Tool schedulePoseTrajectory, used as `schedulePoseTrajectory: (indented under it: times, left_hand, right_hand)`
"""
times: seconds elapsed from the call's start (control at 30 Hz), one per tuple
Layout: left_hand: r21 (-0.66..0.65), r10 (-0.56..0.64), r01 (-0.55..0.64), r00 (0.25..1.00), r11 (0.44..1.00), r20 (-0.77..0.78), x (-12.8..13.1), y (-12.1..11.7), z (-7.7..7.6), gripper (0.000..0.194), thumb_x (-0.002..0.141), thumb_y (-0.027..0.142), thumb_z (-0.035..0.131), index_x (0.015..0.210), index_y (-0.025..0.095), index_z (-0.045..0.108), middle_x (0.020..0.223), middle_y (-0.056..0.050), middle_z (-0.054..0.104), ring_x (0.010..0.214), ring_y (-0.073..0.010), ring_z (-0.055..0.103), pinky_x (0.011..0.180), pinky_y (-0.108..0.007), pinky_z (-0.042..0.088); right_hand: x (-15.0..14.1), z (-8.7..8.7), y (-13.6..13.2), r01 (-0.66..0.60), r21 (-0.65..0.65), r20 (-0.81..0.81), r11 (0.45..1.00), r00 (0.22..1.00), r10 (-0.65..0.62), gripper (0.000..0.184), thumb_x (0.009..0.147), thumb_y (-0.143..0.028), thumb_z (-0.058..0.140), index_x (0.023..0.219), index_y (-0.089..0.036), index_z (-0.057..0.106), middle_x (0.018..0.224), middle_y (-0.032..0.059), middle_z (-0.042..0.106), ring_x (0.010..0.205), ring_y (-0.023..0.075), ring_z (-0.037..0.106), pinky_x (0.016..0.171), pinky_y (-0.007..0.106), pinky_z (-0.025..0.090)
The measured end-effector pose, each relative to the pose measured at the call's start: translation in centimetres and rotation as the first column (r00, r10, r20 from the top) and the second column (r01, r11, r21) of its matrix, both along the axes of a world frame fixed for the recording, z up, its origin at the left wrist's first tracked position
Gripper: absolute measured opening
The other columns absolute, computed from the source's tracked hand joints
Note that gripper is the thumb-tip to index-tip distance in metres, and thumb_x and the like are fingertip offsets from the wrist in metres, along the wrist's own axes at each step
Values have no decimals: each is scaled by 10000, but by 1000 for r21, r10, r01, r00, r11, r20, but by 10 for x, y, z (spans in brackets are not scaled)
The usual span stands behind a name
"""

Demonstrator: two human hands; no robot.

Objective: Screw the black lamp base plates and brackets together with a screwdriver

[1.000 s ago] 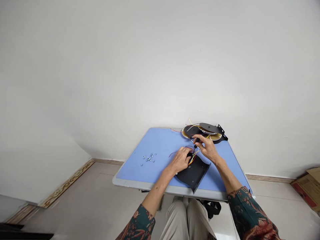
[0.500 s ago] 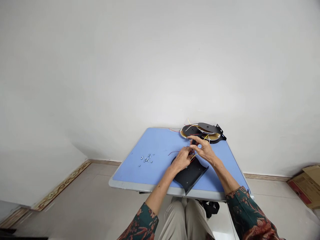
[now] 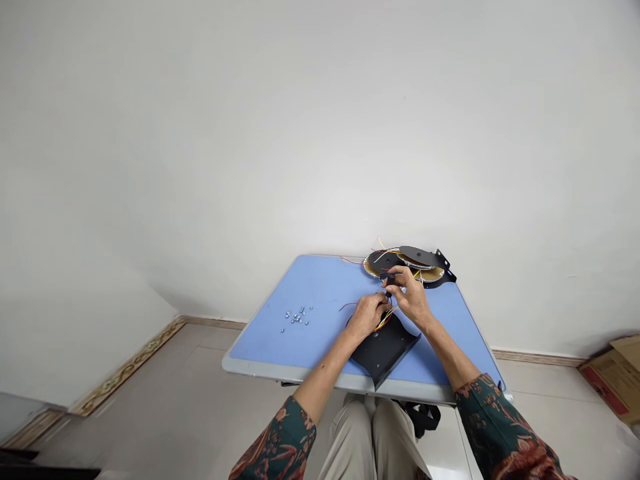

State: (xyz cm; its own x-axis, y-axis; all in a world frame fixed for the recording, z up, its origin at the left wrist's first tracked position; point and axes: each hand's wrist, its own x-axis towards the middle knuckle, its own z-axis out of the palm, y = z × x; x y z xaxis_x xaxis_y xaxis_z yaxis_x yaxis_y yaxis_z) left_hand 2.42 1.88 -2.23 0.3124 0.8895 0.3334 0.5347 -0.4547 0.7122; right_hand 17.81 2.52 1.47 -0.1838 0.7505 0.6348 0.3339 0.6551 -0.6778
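Black plate (image 3: 386,352) lies on your blue tabletop (image 3: 280,287), left hand (image 3: 367,316) at its far end, apparently steadying it, grip indeterminable; your right hand (image 3: 411,295) pinches a black screwdriver (image 3: 391,281) there. Small metal fasteners (image 3: 296,319) sit leftward, seemingly set within reach, and a pale wall (image 3: 320,133) stands behind.

The table (image 3: 320,283) is blue with a pale grey rim (image 3: 250,366), the plate (image 3: 387,350) and tool (image 3: 391,281) black, the wires (image 3: 383,324) red, yellow and white, the screws (image 3: 296,319) silvery, the trousers (image 3: 350,443) beige, the box (image 3: 613,373) brown and red, and the sleeves (image 3: 280,437) dark green (reddish flowers all over).
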Motion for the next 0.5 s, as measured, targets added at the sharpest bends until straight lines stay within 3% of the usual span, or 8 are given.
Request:
schedulePoseTrajectory:
  times: [0.1, 0.23, 0.4, 0.5]
  left_hand:
    - [-21, -25, 26, 1000, 999, 16, 0, 1, 0, 154, 908, 183, 565, 840, 167, 701, 865, -40, 751, 810, -183, 675, 782, -253, 467]
    - [-63, -51, 53, 998, 997, 40, -1, 3, 0, 174, 901, 195, 555, 833, 170, 713, 830, -19, 743, 782, -175, 665, 761, -249, 458]
    - [-76, 3, 0, 999, 997, 34, 1, 6, -2, 149, 874, 209, 589, 769, 169, 688, 761, -10, 715, 736, -172, 639, 741, -255, 444]
    - [-88, 9, -6, 999, 996, 44, 2, 6, -2, 153, 873, 233, 595, 755, 172, 671, 745, -2, 702, 719, -167, 625, 738, -254, 444]
  right_hand:
    - [2, 0, 2, -98, -21, -58, 995, 994, 97, 204, 908, -226, 564, 1112, -229, 570, 866, 26, 753, 802, 192, 710, 778, 338, 546]
    - [4, 1, 2, -187, -86, -69, 979, 981, 182, 224, 939, -252, 524, 1147, -227, 604, 899, 33, 755, 805, 185, 701, 780, 333, 543]
    - [3, 3, 1, -107, -41, -5, 993, 994, 107, 301, 943, -352, 587, 1215, -251, 667, 1025, 52, 730, 908, 203, 669, 869, 360, 526]
    - [4, 3, 3, -46, 30, 46, 999, 998, 44, 293, 893, -378, 670, 1156, -261, 727, 966, 47, 705, 815, 189, 627, 806, 342, 529]
